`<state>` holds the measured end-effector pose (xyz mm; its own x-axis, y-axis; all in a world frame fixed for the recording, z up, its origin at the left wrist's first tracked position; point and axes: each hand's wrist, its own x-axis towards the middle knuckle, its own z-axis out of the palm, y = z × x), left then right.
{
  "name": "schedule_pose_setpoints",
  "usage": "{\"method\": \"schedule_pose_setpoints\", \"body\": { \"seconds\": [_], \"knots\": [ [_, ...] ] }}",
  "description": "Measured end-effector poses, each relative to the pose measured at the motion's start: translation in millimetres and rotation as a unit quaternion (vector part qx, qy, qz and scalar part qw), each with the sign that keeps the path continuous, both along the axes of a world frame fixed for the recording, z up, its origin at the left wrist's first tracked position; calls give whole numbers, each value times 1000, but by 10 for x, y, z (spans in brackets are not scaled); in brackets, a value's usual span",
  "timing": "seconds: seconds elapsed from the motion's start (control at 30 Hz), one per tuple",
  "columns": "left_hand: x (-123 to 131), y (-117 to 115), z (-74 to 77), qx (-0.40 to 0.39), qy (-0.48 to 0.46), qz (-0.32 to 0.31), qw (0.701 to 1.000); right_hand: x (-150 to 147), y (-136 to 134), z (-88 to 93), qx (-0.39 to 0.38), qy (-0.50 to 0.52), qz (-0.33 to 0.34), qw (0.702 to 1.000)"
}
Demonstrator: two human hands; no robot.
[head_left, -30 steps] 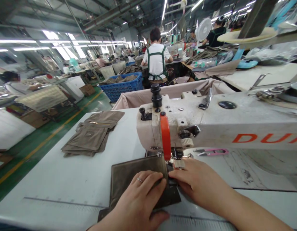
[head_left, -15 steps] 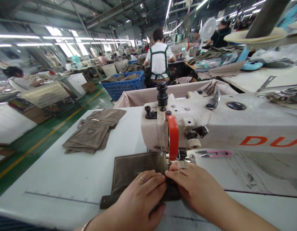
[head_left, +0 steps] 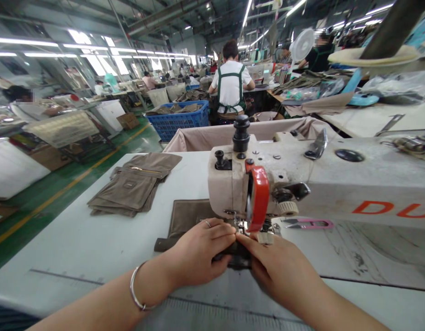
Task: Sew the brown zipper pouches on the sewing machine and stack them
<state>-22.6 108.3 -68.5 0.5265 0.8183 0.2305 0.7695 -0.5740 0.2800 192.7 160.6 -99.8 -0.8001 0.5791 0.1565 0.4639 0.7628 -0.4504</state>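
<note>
The brown fabric piece (head_left: 188, 214) is located at lower centre of the frame, its far right corner hidden by the sewing machine (head_left: 221, 188). It is partly covered by the left hand (head_left: 198, 248), fingers held together; the right hand (head_left: 281, 266) is placed at its right side. Whether fabric is pinched by either cannot be told. Stacked brown pieces (head_left: 129, 191) are noted at left of frame.

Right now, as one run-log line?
left hand: on brown fabric | right hand: near presser foot | pink snips: on machine bed
</note>
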Motion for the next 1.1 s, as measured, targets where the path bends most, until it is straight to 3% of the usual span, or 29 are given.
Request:
{"method": "schedule_pose_setpoints", "body": {
  "seconds": [0.27, 0.43, 0.57, 0.7, 0.8, 0.97, 1.1],
  "knots": [
    [-81, 104, -51, -2, 13, -1, 1000, 21, 8, 40, 1, 25, -11, 1000],
    [-277, 138, -146, 54, -17, 2, 998, 89, 97, 78, 50, 59, -96, 992],
    [-353, 146, -158, 37, -89, 11, 995, 99, 160, 93, 89, 29, -91, 991],
    [-217, 87, -122, 28, -107, 6, 994, 102, 176, 101, 106, -40, -104, 988],
    [-62, 35, -130, 41, -105, 27, 993, 89, 144, 96, 91, 17, -82, 992],
    [80, 8, -171, 82, -98, 42, 991, 17, 55, 35, 53, 122, 18, 991],
    [83, -5, -173, 60, -114, 56, 990, -14, 27, -9, 51, 143, 16, 988]
  ]
}}
